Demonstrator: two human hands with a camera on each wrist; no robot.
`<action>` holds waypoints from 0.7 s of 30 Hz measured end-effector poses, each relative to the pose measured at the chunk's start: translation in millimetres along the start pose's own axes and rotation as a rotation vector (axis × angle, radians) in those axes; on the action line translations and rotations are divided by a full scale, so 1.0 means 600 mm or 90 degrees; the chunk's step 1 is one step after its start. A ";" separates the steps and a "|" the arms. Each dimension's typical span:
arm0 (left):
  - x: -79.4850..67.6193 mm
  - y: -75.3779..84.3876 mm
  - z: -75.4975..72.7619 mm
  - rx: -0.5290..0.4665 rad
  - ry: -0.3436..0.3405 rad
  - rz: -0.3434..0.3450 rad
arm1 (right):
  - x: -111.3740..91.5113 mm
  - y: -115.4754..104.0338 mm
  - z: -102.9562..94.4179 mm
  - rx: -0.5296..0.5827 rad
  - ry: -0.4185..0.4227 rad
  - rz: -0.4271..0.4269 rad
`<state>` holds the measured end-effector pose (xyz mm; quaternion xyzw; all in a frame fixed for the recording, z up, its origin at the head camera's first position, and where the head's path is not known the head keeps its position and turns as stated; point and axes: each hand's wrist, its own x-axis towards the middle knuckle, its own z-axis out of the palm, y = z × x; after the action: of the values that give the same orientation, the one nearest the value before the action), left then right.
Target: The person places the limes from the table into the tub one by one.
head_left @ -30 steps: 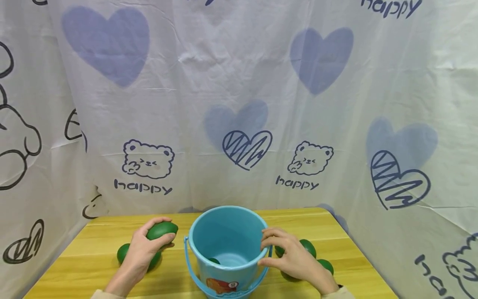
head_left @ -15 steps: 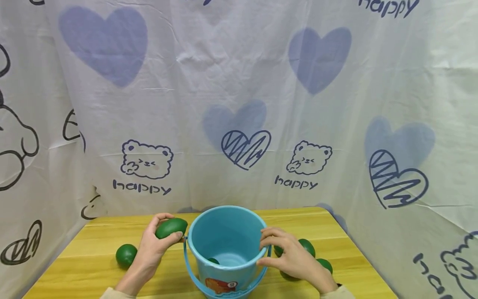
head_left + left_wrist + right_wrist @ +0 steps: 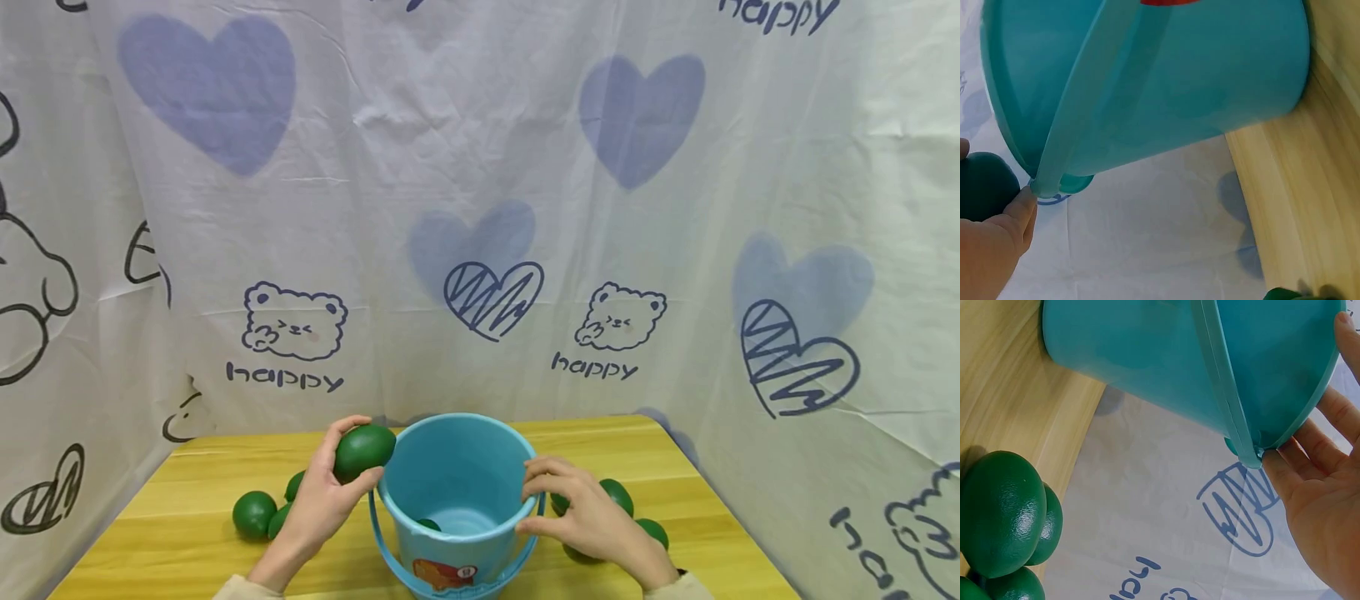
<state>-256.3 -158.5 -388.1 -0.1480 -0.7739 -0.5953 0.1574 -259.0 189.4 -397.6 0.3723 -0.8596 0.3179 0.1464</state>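
Observation:
My left hand [image 3: 322, 500] grips a glossy dark green oval fruit [image 3: 365, 452], thumb below and fingers over the top. It is raised to the left rim of a light blue bucket [image 3: 420, 543], and in the left wrist view the thumb lies right by the handle joint [image 3: 1044, 187]. On the opposite side my right hand [image 3: 585, 510] holds the bucket's rim, its fingers bent over the edge. Inside the bucket, part of another green fruit [image 3: 430, 524] shows at the bottom; the near wall hides the rest.
Several green fruits [image 3: 254, 514] lie on the wooden table [image 3: 187, 492] left of the bucket, partly behind the left arm. More green fruits [image 3: 1004, 512] cluster to the right, beside the right hand. A white printed cloth [image 3: 465, 367] hangs behind and at both sides.
My left hand has carried the green fruit rightward and slightly up, from over the left fruits to the bucket's rim. The right hand stays on the rim, and the bucket keeps its place.

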 end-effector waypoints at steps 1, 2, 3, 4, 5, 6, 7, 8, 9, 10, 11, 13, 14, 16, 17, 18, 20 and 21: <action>0.000 0.000 0.002 0.006 -0.006 0.008 | 0.001 0.000 0.000 -0.001 0.000 0.000; 0.001 -0.001 0.005 0.010 -0.012 0.015 | 0.001 0.000 -0.001 0.000 -0.001 0.000; 0.002 -0.001 0.007 0.019 -0.016 0.023 | 0.002 0.000 -0.001 -0.001 -0.001 -0.001; 0.002 -0.003 0.009 0.031 -0.020 0.034 | 0.002 0.000 -0.001 0.002 -0.002 -0.002; 0.002 -0.004 0.010 0.044 -0.025 0.049 | 0.001 0.001 0.000 0.004 -0.001 -0.003; 0.003 -0.005 0.012 0.053 -0.032 0.065 | 0.001 0.002 0.001 0.006 -0.001 -0.005; 0.003 -0.006 0.013 0.062 -0.037 0.080 | 0.000 0.003 0.001 0.008 -0.001 -0.007; 0.003 -0.006 0.013 0.074 -0.042 0.097 | 0.000 0.004 0.002 0.009 0.000 -0.010; 0.003 -0.007 0.014 0.088 -0.045 0.114 | -0.001 0.005 0.003 0.011 0.000 -0.012; 0.003 -0.008 0.014 0.095 -0.049 0.128 | -0.001 0.005 0.003 0.013 0.000 -0.014; 0.004 -0.008 0.014 0.099 -0.051 0.140 | -0.001 0.005 0.003 0.013 0.000 -0.015; 0.005 -0.010 0.014 0.109 -0.053 0.156 | -0.001 0.006 0.003 0.015 0.000 -0.016; 0.006 -0.010 0.015 0.112 -0.054 0.162 | 0.000 0.006 0.003 0.015 0.000 -0.017; 0.007 -0.011 0.015 0.110 -0.062 0.171 | 0.000 0.006 0.002 0.014 0.001 -0.018; 0.008 -0.012 0.015 0.109 -0.067 0.174 | 0.000 0.006 0.002 0.013 0.002 -0.019; 0.008 -0.012 0.015 0.110 -0.073 0.174 | 0.000 0.006 0.002 0.013 0.003 -0.020; 0.009 -0.011 0.015 0.107 -0.085 0.162 | 0.001 0.006 0.002 0.011 0.004 -0.021; 0.009 -0.011 0.015 0.107 -0.089 0.151 | 0.001 0.006 0.002 0.010 0.005 -0.022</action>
<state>-264.6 -150.9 -393.8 -0.2662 -0.8070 -0.4939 0.1841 -261.8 190.0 -400.0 0.3869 -0.8500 0.3235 0.1523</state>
